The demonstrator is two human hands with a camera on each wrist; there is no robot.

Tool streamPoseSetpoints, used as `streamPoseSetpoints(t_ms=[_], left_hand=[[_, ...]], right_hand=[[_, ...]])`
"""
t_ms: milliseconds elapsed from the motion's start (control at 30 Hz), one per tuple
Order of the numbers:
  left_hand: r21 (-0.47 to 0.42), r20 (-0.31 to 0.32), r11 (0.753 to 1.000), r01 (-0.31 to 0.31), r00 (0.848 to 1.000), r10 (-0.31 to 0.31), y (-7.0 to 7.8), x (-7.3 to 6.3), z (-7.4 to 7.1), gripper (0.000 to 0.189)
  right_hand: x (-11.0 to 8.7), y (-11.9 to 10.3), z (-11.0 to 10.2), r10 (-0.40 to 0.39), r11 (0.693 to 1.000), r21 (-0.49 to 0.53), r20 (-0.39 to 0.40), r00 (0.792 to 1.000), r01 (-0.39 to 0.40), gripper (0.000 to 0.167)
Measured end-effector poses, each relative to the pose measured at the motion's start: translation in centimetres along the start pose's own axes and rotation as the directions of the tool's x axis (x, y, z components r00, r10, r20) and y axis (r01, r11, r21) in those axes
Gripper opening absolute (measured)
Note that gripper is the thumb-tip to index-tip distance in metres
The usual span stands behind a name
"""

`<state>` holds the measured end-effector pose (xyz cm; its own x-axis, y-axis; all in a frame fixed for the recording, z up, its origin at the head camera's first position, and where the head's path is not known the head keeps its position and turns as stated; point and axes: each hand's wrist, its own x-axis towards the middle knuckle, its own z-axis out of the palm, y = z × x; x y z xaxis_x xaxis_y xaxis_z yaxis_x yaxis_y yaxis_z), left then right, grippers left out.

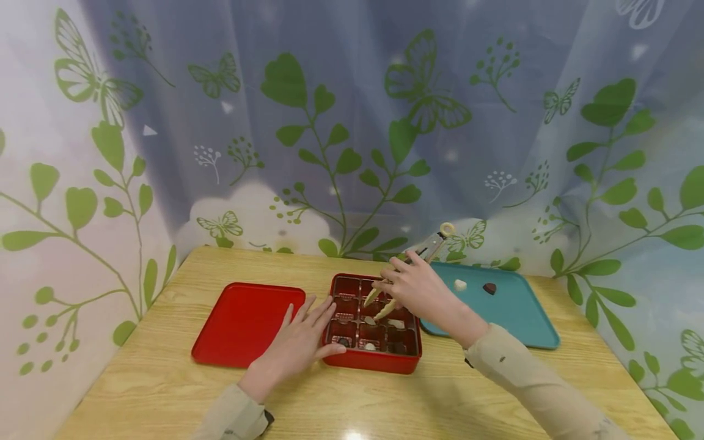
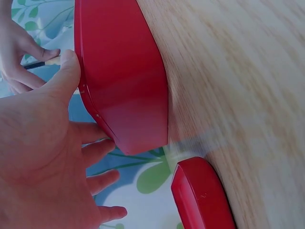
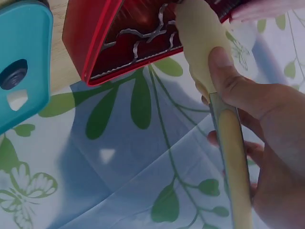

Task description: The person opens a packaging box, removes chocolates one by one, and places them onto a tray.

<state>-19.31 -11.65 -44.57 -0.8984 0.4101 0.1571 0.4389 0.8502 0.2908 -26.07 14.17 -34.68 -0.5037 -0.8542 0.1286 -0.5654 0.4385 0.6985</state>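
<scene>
My right hand (image 1: 420, 292) grips a pair of tongs (image 1: 431, 245) with cream tips and a ring at the top end. The two tips point down, spread apart, over the middle of a red box (image 1: 374, 362) divided into compartments. In the right wrist view the thumb presses one arm of the tongs (image 3: 228, 157), fingers on the other side. My left hand (image 1: 299, 342) rests with spread fingers at the box's left rim, its thumb at the front left corner. Small dark and white pieces, like chocolates, lie in the front compartments, among them a white piece (image 1: 370, 347).
To the right, partly behind the right hand, is a blue tray (image 1: 528, 318) bearing a white piece (image 1: 460, 285) and a dark brown piece (image 1: 489, 288). A red lid or shallow tray (image 1: 247, 324) lies left of the box. A patterned curtain (image 1: 352, 153) hangs behind the wooden table (image 1: 159, 379).
</scene>
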Motion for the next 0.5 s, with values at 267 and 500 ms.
streamPoseSetpoints(t_ms=[267,500], left_hand=[[0.014,0.017,1.000,0.003,1.000,-0.003,-0.1,0.3,0.2,0.083],[0.020,0.026,1.000,0.003,1.000,-0.004,0.0,0.3,-0.1,0.082]], right_hand=[[1.6,-1.5,0.5,-0.138,0.983,-0.108,0.066,0.988,0.145,0.050],[2.1,-2.2,0.6,-0.100,0.992,-0.073,0.099,0.990,0.107,0.039]])
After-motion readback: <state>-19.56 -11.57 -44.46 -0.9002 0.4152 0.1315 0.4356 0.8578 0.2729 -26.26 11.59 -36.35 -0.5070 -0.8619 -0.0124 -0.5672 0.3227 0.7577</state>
